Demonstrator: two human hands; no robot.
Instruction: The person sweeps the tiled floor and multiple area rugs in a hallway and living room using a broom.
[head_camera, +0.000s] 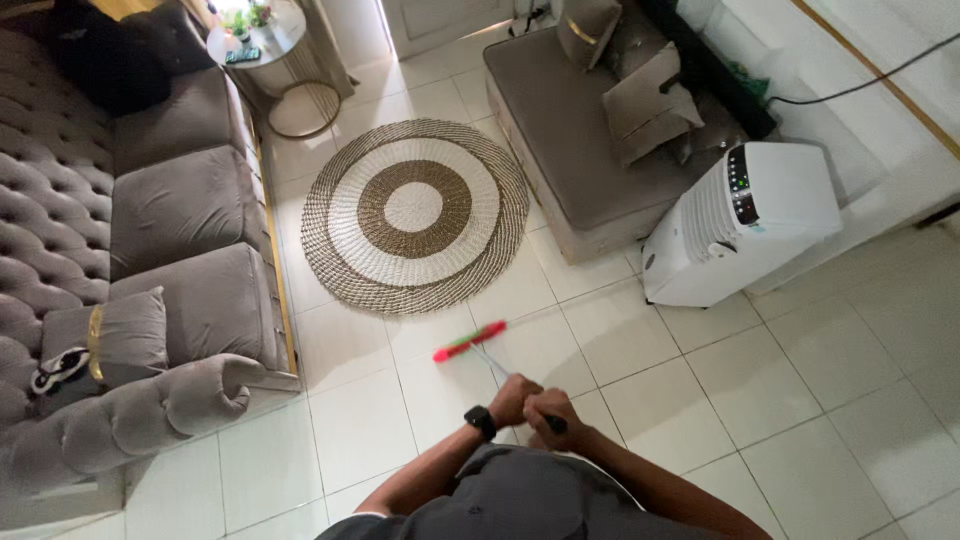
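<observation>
Both hands (532, 405) on broom (469, 341) handle

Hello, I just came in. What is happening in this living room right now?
A person seen from above grips the thin handle of a broom with both hands: the left hand, with a black watch on its wrist, sits higher on the handle, and the right hand just behind it. The red-and-green broom head rests on the white tiled floor, close to the edge of the round woven brown-and-white rug. A grey tufted sofa stands on one side, a white air cooler on the other.
</observation>
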